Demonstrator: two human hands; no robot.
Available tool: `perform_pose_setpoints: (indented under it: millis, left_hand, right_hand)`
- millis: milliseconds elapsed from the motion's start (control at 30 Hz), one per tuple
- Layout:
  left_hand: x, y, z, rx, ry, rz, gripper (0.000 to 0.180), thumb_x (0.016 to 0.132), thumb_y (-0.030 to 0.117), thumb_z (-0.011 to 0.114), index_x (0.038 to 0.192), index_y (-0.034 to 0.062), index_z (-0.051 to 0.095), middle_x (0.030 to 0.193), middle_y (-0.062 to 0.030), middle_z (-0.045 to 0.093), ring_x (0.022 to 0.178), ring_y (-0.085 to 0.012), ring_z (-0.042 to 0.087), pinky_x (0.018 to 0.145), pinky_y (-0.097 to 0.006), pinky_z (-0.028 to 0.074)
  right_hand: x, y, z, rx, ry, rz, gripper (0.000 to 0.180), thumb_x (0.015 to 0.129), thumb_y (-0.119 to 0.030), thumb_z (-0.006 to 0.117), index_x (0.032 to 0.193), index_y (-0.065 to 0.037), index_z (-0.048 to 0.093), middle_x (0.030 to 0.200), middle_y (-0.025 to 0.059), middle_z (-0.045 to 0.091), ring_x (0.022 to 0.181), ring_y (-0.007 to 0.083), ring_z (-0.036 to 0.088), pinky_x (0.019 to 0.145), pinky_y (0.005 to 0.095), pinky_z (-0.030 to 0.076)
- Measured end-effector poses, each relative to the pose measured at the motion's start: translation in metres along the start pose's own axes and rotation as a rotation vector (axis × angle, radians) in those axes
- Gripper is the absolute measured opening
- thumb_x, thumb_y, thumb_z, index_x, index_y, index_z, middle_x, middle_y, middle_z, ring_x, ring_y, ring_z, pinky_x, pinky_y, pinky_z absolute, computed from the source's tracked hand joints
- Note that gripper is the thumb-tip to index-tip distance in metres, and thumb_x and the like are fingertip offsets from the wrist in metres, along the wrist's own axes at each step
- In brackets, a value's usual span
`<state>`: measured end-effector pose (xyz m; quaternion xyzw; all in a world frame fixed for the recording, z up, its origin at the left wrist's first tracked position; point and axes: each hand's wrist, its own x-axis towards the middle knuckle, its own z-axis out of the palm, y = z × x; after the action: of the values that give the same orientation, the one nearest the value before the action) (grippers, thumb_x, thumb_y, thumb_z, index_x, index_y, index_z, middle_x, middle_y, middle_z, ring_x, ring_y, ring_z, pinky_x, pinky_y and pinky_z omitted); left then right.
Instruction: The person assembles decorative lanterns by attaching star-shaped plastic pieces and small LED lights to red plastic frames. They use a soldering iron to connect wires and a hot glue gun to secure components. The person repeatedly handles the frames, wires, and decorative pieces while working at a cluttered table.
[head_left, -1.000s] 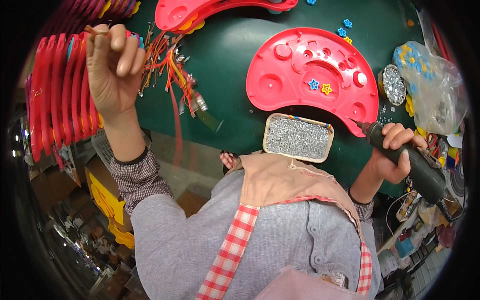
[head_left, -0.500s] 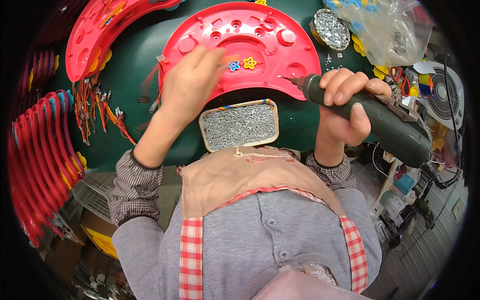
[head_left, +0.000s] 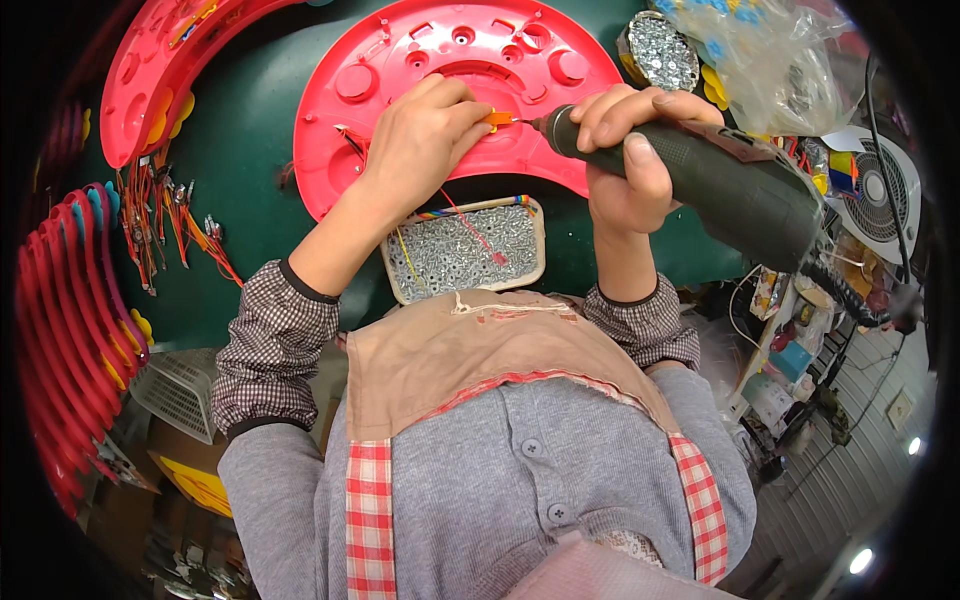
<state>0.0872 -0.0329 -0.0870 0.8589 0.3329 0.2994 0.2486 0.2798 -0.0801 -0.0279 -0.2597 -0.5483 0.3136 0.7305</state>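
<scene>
Over the curved red plastic shell [head_left: 335,130], my left hand [head_left: 425,140] pinches a small orange-yellow piece [head_left: 497,118]. Thin wires, one red and one yellow, trail below this hand, but their ends at the fingers are hidden. Wrapped round a dark electric screwdriver [head_left: 720,180], my right hand [head_left: 630,150] holds it tilted, with the bit pointing left. The bit's tip is at or very close to the orange-yellow piece; contact is too small to tell. My left hand covers part of the shell's middle.
A tray [head_left: 541,250] of small metal screws lies between the shell and my apron. Another screw-filled bowl [head_left: 662,55] stands at the back right, beside a plastic bag [head_left: 770,60]. Wired parts [head_left: 165,225], a red shell [head_left: 135,110] and stacked red pieces [head_left: 75,320] are on the left.
My left hand, blurred before, now pinches the orange-yellow piece over the shell's middle. My right hand has brought the electric screwdriver leftward to it. The blue and yellow star pieces are now hidden.
</scene>
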Motion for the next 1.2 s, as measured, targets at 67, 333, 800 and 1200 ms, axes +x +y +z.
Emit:
perform_pose_setpoints:
  millis: [67, 333, 800, 1200]
  left_hand:
    - [0.000, 0.000, 0.000, 0.003, 0.005, 0.005, 0.018, 0.084, 0.011, 0.079, 0.099, 0.0019, 0.078, 0.092, -0.0075, 0.069, 0.086, -0.0254, 0.066, 0.074, -0.038, 0.055]
    - [0.002, -0.002, 0.003, -0.003, 0.001, 0.008, 0.017, 0.083, 0.010, 0.080, 0.098, 0.0014, 0.078, 0.092, -0.0076, 0.069, 0.087, -0.0259, 0.066, 0.076, -0.038, 0.056]
    - [-0.037, 0.044, -0.024, -0.104, -0.064, 0.184, 0.026, 0.074, 0.015, 0.084, 0.097, 0.0087, 0.075, 0.092, -0.0025, 0.066, 0.092, -0.0240, 0.062, 0.084, -0.040, 0.048]
    - [-0.040, 0.060, -0.009, -0.228, -0.068, 0.155, 0.018, 0.078, 0.011, 0.081, 0.094, 0.0094, 0.072, 0.088, -0.0019, 0.064, 0.088, -0.0229, 0.060, 0.085, -0.039, 0.044]
  right_hand:
    - [-0.002, 0.006, -0.001, 0.005, 0.011, 0.025, 0.040, 0.088, 0.003, 0.059, 0.124, -0.002, 0.042, 0.077, 0.0121, 0.062, 0.064, 0.0203, 0.060, 0.065, 0.0406, 0.058]
    - [0.002, 0.014, -0.008, 0.027, -0.038, 0.128, 0.038, 0.087, 0.001, 0.061, 0.123, 0.000, 0.046, 0.077, 0.0118, 0.064, 0.067, 0.0190, 0.061, 0.065, 0.0358, 0.056]
    - [-0.071, -0.055, 0.002, -0.075, -0.059, 0.338, 0.038, 0.091, -0.016, 0.071, 0.119, -0.007, 0.048, 0.078, 0.0103, 0.061, 0.066, 0.0220, 0.059, 0.073, 0.0422, 0.054]
    - [-0.028, -0.097, -0.004, 0.183, -0.057, 0.241, 0.039, 0.091, -0.021, 0.068, 0.123, -0.013, 0.048, 0.079, 0.0079, 0.062, 0.063, 0.0211, 0.059, 0.073, 0.0418, 0.052]
